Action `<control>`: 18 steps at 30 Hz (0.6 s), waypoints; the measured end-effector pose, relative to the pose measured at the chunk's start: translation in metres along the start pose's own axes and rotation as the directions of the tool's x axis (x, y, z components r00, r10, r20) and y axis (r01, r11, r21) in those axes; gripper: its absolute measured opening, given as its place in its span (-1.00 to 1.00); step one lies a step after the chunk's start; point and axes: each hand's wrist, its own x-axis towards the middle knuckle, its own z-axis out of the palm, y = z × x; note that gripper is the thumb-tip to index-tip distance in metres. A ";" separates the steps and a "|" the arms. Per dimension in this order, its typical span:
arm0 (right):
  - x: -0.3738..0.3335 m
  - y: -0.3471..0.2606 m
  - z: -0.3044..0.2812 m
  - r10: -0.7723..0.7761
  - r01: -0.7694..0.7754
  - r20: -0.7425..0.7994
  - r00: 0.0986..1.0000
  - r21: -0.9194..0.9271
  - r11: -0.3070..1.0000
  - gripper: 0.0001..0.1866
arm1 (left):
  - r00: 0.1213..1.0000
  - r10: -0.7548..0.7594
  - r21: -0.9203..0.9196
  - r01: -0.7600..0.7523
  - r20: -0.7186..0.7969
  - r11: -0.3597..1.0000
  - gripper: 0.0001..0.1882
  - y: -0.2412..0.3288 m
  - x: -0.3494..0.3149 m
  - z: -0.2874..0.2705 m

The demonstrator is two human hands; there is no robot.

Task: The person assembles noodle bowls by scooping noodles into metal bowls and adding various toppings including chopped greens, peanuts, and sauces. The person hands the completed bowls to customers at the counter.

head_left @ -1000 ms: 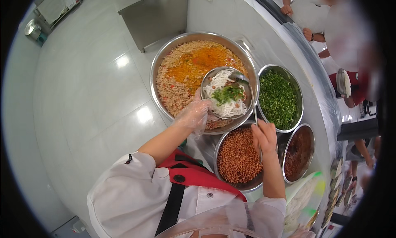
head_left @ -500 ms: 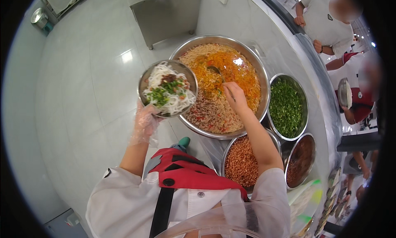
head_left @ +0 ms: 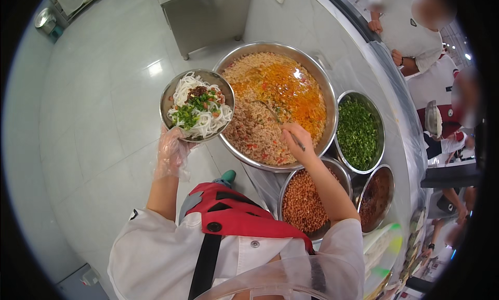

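Fingers of left hand clasp the noodle bowl; right hand pinches a spoon inside the far basin.

Silver bowl, white noodles (flecked green), beige and orange mince, green herbs, brown kernels

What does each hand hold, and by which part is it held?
The left hand holds a metal bowl of noodles by its near edge; the right hand holds a metal spoon by its handle.
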 end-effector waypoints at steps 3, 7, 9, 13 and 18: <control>-0.007 -0.001 0.005 0.021 -0.020 -0.017 1.000 0.061 0.998 -0.88 | 1.000 -0.022 0.002 0.022 0.014 1.000 -0.29 -0.002 0.000 0.000; 0.001 0.011 0.014 0.488 -0.427 -0.086 0.869 0.370 0.825 -0.79 | 0.997 -0.063 0.043 0.061 0.045 0.997 -0.32 -0.003 0.000 0.003; 0.013 0.006 0.000 0.577 -0.470 -0.135 0.805 0.447 0.761 -0.75 | 0.997 -0.064 0.068 0.061 0.045 0.996 -0.32 -0.002 0.000 0.007; 0.025 0.002 -0.038 0.580 -0.435 -0.215 0.786 0.474 0.765 -0.76 | 0.995 -0.058 0.111 0.049 0.083 0.993 -0.32 -0.008 0.005 0.022; 0.040 -0.064 -0.087 0.517 -0.368 -0.295 0.803 0.436 0.821 -0.74 | 0.985 -0.082 0.166 0.057 0.149 0.984 -0.29 -0.032 0.020 0.058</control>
